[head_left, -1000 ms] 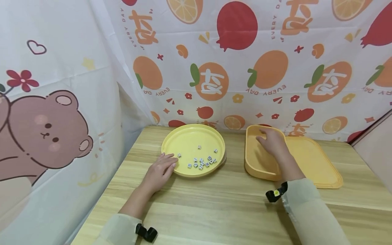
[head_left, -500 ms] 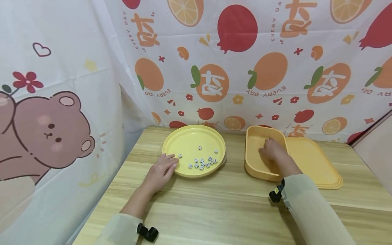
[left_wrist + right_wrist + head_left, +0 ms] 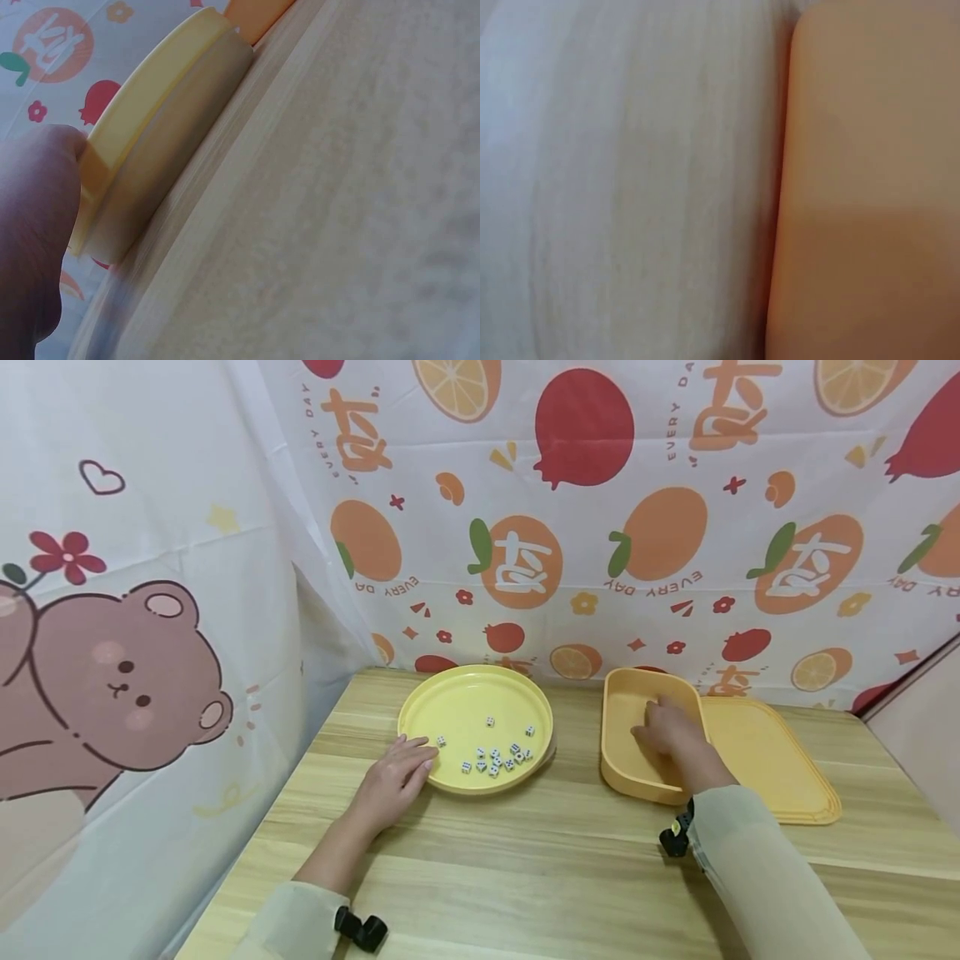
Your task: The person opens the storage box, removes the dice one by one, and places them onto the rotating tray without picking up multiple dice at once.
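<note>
A round yellow tray [image 3: 465,697] lies on the table with several small white dice [image 3: 496,761] scattered in it, mostly toward its near right side. My left hand [image 3: 392,778] rests at the tray's left rim, fingers relaxed over the edge; the left wrist view shows the hand [image 3: 37,225] against the tray's side [image 3: 161,142]. Inside an orange-yellow rectangular box [image 3: 618,714] to the right, my right hand [image 3: 670,728] reaches down with bent fingers. Its fingertips are hidden, so whether they hold anything is unclear. The right wrist view shows just the box's outer wall [image 3: 870,150].
A flat orange-yellow lid [image 3: 768,760] lies right of the box, close against it. The wooden table [image 3: 510,868] extends in front of both containers. A fruit-print cloth [image 3: 585,535] hangs behind, and a bear-print cloth [image 3: 157,677] on the left.
My right hand has lowered into the box, its fingers bending down out of sight, and stays there over the last half second. The left hand and dice keep their places.
</note>
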`<action>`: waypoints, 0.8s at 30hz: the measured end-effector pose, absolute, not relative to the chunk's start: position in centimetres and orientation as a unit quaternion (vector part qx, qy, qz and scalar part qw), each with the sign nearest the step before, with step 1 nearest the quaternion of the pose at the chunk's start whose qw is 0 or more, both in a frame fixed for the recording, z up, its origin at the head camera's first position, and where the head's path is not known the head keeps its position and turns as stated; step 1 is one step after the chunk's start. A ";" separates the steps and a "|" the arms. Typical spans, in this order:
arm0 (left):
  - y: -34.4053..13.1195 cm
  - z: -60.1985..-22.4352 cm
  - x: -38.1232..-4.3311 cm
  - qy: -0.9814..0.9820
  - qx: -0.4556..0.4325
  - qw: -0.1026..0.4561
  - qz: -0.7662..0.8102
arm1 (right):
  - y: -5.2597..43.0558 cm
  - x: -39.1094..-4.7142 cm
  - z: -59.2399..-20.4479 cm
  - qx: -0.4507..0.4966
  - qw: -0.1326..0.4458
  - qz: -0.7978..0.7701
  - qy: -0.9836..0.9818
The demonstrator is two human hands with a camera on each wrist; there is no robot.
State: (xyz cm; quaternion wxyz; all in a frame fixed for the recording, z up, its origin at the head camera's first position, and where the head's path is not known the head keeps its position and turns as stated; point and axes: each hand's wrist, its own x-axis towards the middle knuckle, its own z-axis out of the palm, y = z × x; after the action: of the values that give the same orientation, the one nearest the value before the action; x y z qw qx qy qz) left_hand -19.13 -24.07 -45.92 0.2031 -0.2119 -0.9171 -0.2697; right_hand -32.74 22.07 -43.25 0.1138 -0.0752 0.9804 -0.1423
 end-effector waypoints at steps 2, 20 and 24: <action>-24.1 -45.8 -19.1 -0.916 -0.213 0.205 -0.270 | 22.1 -32.8 -43.3 -0.079 0.133 -0.143 0.978; -24.1 -45.8 -19.1 -0.915 -0.217 0.207 -0.271 | 21.0 -32.0 -42.6 -0.113 0.113 -0.172 0.972; -24.1 -45.9 -19.1 -0.915 -0.217 0.205 -0.270 | 20.8 -31.9 -42.1 -0.118 0.113 -0.165 0.973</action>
State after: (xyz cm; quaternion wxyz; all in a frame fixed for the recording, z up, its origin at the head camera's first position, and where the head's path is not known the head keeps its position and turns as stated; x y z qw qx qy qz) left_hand -19.09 -24.13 -45.92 0.2054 -0.2167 -0.9155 -0.2697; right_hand -31.87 20.83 -42.07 0.1133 -0.1176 0.9727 -0.1649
